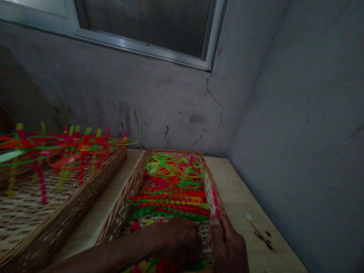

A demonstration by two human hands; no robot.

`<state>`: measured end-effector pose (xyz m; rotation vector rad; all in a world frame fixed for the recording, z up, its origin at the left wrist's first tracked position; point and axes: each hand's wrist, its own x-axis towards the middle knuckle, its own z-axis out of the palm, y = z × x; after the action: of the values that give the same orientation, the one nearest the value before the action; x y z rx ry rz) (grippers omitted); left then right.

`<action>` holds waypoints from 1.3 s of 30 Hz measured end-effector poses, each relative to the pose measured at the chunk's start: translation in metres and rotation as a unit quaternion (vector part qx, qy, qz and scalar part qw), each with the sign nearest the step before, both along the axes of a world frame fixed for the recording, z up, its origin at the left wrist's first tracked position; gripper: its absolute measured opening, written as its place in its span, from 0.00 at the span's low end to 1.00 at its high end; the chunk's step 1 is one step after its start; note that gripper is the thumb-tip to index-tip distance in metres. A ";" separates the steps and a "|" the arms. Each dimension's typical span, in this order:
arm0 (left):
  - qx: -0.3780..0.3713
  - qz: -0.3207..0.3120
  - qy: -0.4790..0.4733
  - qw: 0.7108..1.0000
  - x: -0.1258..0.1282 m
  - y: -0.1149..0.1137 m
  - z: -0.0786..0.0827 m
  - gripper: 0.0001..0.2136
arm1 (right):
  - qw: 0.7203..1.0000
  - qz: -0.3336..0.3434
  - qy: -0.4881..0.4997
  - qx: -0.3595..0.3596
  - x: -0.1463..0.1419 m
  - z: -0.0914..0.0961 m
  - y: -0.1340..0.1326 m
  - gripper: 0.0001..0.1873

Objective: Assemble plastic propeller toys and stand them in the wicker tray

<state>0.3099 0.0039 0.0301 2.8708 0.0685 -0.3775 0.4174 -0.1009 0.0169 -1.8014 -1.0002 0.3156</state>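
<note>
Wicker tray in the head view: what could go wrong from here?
The right hand seems to pinch a pink twisted strand right at the rim of the wicker tray, so the strand might slip over the rim onto the wooden table. The left hand lies close to the rows of twisted strands, so it could snag them and disturb their neat lines.

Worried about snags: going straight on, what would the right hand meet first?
The right hand would probably meet the pink twisted strand on the wicker tray's rim, though depth is unclear.
</note>
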 end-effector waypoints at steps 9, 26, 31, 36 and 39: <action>0.030 -0.004 -0.031 0.999 0.003 -0.009 -0.015 0.04 | 0.999 -0.024 -0.041 0.017 0.002 -0.006 0.003 0.21; -0.184 0.258 -0.069 0.946 -0.095 0.023 0.028 0.11 | 0.997 0.004 -0.072 0.031 0.006 -0.004 0.003 0.21; -0.309 0.321 -0.143 0.884 -0.102 0.014 0.017 0.15 | 0.998 0.023 -0.046 0.033 0.006 0.002 0.003 0.21; -0.525 0.335 -0.234 0.746 -0.096 0.010 0.008 0.12 | 0.999 0.036 -0.024 0.020 0.010 -0.004 0.006 0.20; -0.585 0.324 -0.270 0.692 -0.090 0.008 0.004 0.16 | 0.999 0.046 0.014 0.014 0.012 -0.011 0.007 0.20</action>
<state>0.2199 0.0123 0.0339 1.4140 0.5033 0.4477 0.4297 -0.0936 0.0063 -1.7244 -1.0649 0.3798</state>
